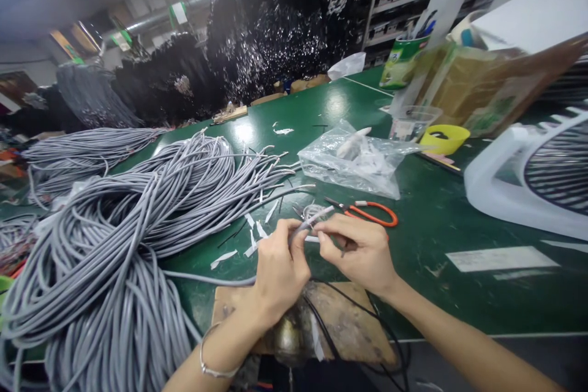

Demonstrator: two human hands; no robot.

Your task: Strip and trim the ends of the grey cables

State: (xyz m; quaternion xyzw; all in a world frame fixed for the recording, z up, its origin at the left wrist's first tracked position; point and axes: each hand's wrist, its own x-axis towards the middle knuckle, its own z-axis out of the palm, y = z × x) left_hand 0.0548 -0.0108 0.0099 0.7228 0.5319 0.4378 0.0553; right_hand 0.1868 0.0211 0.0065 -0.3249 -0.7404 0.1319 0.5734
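A grey cable (299, 230) is pinched between the thumb and fingers of my left hand (282, 260), its pale end pointing up and to the right. The thumb and forefinger of my right hand (361, 248) are closed together right beside that end; what they pinch is too small to make out. Behind the fingertips lie scissors (374, 213) with orange handles. A large heap of grey cables (151, 196) spreads to the left. White paper-like scraps (260, 229) are scattered close to my left hand. Beneath both hands is a worn wooden board (349, 318).
A clear plastic bag (358, 159) with white pieces inside lies on the green table (413, 294). Farther right are a yellow container (444, 139), a clear cup (413, 122), a cardboard box (487, 86) and a white-framed fan (496, 190). Black cords (321, 324) cross the board.
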